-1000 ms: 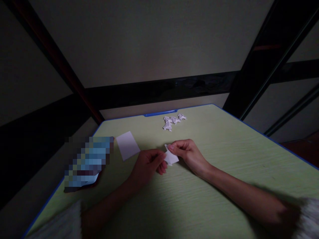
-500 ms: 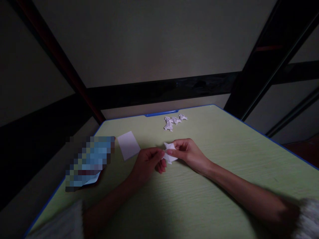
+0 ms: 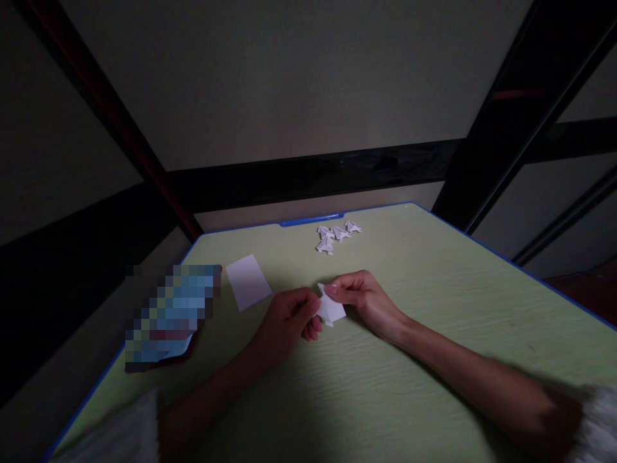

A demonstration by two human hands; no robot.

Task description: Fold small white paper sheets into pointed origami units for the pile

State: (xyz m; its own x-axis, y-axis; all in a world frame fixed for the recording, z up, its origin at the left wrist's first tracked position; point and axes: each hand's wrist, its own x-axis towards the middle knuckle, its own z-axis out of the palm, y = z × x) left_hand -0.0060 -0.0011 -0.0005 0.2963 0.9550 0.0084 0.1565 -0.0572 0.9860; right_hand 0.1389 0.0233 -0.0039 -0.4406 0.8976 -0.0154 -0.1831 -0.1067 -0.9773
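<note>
A small piece of folded white paper (image 3: 333,311), with pointed flaps sticking out, is held a little above the table between both hands. My left hand (image 3: 292,314) pinches its left corner between thumb and fingers. On the far right side, my right hand (image 3: 362,296) grips the paper's upper edge, thumb on top; its fingertips are partly behind the sheet. Beyond the hands lie several small folded paper figures (image 3: 326,243) in a loose cluster. To the left of my left hand, a stack of plain white paper (image 3: 249,283) rests flat on the table.
The light green table (image 3: 434,360) has a blue edge and a blue handle-like strip (image 3: 312,220) at the back. At its left side lies a pixelated bluish object (image 3: 178,315). Dark-framed panels (image 3: 308,83) rise right behind the table.
My right thumb has moved up and left onto the paper's upper flap. The folded paper has tilted and sits slightly lower. The left hand keeps its pinch.
</note>
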